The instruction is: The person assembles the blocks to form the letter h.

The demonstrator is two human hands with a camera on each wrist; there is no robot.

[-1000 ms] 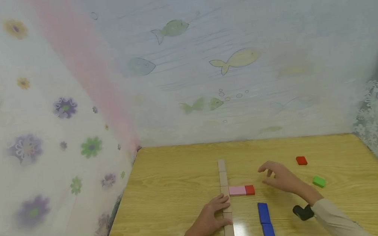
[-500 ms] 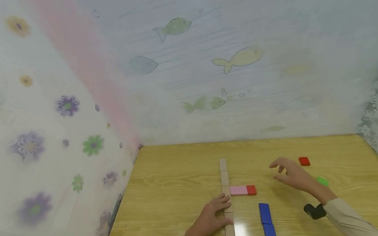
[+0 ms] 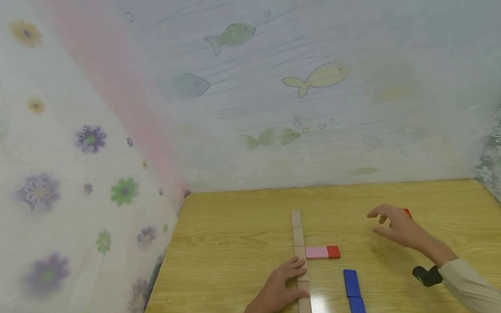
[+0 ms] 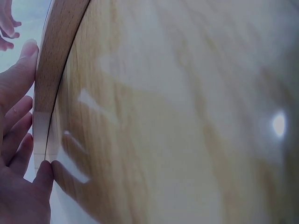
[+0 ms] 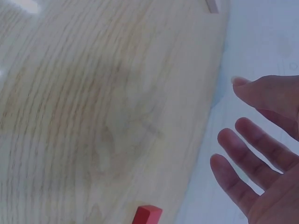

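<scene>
My left hand (image 3: pixel 277 291) rests on a straight row of plain wooden blocks (image 3: pixel 298 237), thumb and fingers reaching across it. Up close in the left wrist view, its fingers (image 4: pixel 18 135) touch the side of a wooden block (image 4: pixel 58 56). Beside the row's middle, a pink block (image 3: pixel 316 253) points right with a small red block (image 3: pixel 333 252) at its end. My right hand (image 3: pixel 397 225) is in the air over the right of the table, fingers loosely bent and holding nothing. Behind it another red block (image 3: pixel 407 212) is partly hidden; the right wrist view shows a red block (image 5: pixel 147 214) below.
Two blue blocks (image 3: pixel 351 283) lie end to end right of the wooden row, near the front. A black wrist device (image 3: pixel 427 276) sits at my right sleeve. Beyond the wooden table (image 3: pixel 229 218) hang walls of printed fabric.
My right hand has drawn back to the right, away from the pink and red blocks. It now covers part of the far red block, and the green block is hidden. The left hand stays put.
</scene>
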